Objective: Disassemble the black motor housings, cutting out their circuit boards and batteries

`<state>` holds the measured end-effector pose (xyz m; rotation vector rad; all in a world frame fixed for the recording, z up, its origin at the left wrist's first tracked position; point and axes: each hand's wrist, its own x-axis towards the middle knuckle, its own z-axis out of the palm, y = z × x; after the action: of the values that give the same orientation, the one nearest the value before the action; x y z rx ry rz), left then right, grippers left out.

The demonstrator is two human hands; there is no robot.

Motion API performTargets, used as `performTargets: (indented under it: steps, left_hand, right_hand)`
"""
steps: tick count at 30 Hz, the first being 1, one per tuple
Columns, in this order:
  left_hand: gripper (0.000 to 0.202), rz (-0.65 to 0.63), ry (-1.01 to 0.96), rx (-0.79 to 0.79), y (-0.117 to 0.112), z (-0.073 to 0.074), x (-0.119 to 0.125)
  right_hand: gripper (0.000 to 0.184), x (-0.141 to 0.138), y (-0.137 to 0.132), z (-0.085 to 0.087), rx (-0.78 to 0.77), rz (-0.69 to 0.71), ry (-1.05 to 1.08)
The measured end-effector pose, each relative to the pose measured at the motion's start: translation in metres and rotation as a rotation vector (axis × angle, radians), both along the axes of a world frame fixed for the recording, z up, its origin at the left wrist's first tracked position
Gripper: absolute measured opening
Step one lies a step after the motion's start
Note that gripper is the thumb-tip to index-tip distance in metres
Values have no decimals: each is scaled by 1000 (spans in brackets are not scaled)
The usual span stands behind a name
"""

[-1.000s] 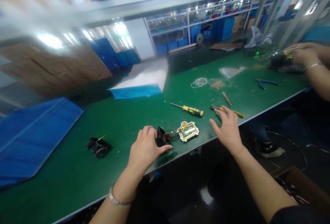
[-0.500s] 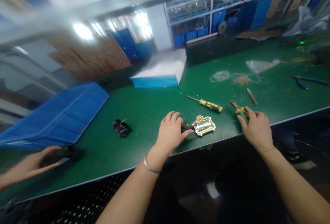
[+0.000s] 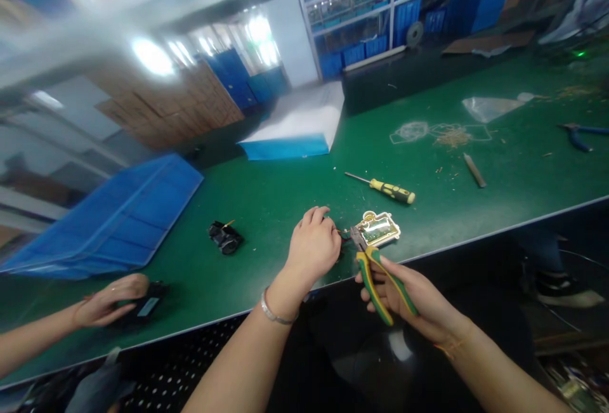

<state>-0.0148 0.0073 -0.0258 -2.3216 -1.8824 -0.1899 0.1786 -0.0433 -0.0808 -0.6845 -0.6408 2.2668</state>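
Note:
My left hand [image 3: 313, 248] is closed over a small black part at the front edge of the green bench [image 3: 266, 197]; the part is almost hidden under the fingers. Thin red wires [image 3: 343, 234] run from it to a clear rectangular module [image 3: 379, 229] with a cream rim, lying just right of the hand. My right hand [image 3: 409, 295] grips green-and-yellow cutting pliers [image 3: 375, 270] by the handles. The jaws point up at the wires between the black part and the module.
A yellow-handled screwdriver [image 3: 387, 190] lies behind the module. A second black part [image 3: 224, 236] sits to the left. A blue bin [image 3: 109, 222] and a blue-and-white box [image 3: 297, 124] stand further back. Another person's hand [image 3: 107, 302] holds a black item at the left. Blue pliers [image 3: 580, 134] lie far right.
My right hand has picked the pliers up from the bench and brought them left to the wires. My left hand stayed on the black part. The other person's hand moved further onto the bench.

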Motion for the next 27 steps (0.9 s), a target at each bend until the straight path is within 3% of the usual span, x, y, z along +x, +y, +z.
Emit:
performTargets:
  steps: [4, 10, 20, 27]
  left_hand:
    - [16, -1, -86, -38, 0, 0, -4]
    - [6, -30, -313, -142, 4, -8, -10]
    - [4, -83, -436, -138, 5, -14, -12]
    - [4, -115, -470, -150, 6, -15, -14]
  right_hand:
    - [40, -10, -1, -9, -99, 46, 95]
    - [41, -19, 5, -19, -209, 60, 65]
    - [35, -14, -19, -20, 157, -80, -255]
    - [35, -12, -15, -13, 215, -37, -360]
